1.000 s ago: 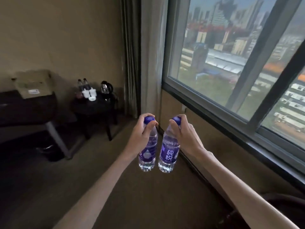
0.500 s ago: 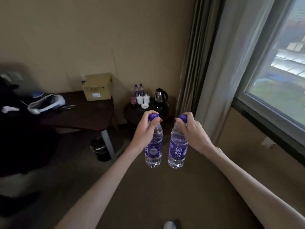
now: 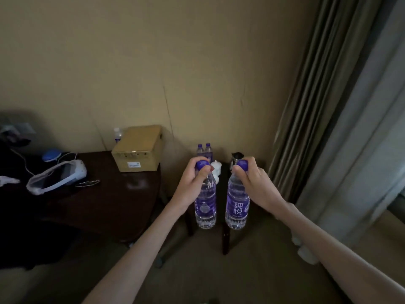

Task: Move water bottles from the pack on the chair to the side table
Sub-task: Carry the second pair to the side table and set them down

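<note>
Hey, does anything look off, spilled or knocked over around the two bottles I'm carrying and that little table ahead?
Nothing stands out. The left hand and right hand each hold a capped bottle upright by the neck. Two more bottles stand upright on the side table; no spill shows.

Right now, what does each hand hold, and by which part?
Left hand: a bottle, gripped at the cap. Right hand: another bottle, also at the cap.

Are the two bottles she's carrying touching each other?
Apart. The head view shows a dark gap between the left bottle and the right bottle all the way down.
</note>
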Demonstrator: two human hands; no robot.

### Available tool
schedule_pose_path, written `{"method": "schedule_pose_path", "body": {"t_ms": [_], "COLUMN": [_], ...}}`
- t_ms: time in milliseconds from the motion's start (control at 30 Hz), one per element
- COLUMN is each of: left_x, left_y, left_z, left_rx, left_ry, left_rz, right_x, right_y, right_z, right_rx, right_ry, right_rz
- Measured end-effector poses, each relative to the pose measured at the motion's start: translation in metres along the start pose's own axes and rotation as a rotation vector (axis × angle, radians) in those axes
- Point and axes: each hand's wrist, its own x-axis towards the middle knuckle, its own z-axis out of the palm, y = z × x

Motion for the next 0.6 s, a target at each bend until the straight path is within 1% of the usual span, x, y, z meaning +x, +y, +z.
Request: {"method": "schedule_pose_path", "body": {"t_ms": [133,267,367,600], "left_x": [0.103,0.204,0.274,0.427], "left_y": [-0.044,-0.085,-0.093,-0.114], "left_z": [0.002,0.006,0.006,0.014], "left_rx": [-0.027,-0.042,-0.107,-0.095], "left_ry": [-0.015,-0.061,-0.071,-0.050], "left_rz": [0.006,-0.011,-0.057,-0.019], "right_x": [0.099,0.195,0.264,0.406], "right_y": [0.044,0.089,0.115,0.170], "right_z": [0.021,0.036,0.032,0.021], "right_rx": [-0.015,0.011,0.005,0.000], "right_ry": [0.017,0.012,0.016,0.037], "right_rz": [0.012,0.112,0.179,0.158]}}
